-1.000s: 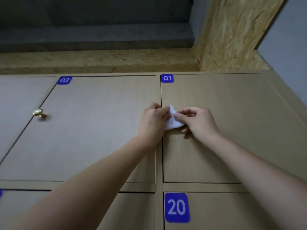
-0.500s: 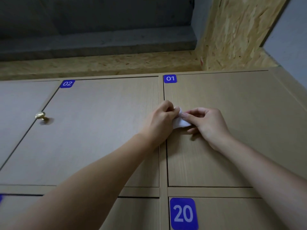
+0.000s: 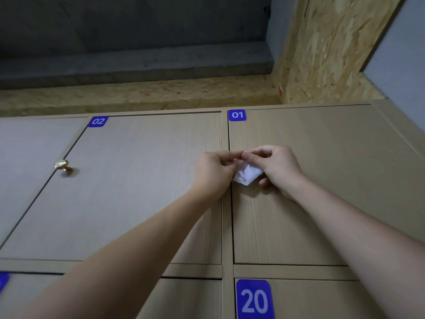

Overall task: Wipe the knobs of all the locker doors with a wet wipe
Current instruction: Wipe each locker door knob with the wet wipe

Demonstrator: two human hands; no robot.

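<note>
Left hand and right hand both pinch white wet wipe, fingers clamped on it, at left edge of door 01. Brass knob far left, on door 02.

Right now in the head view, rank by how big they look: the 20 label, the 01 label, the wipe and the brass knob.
1. 20 label, though it is nearest the camera.
2. wipe, partly hidden by the hands.
3. 01 label.
4. brass knob, close to the 01 label.

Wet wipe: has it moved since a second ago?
No. The wet wipe stays at door 01's left edge below the 01 label, now bunched under the fingertips instead of above.
</note>
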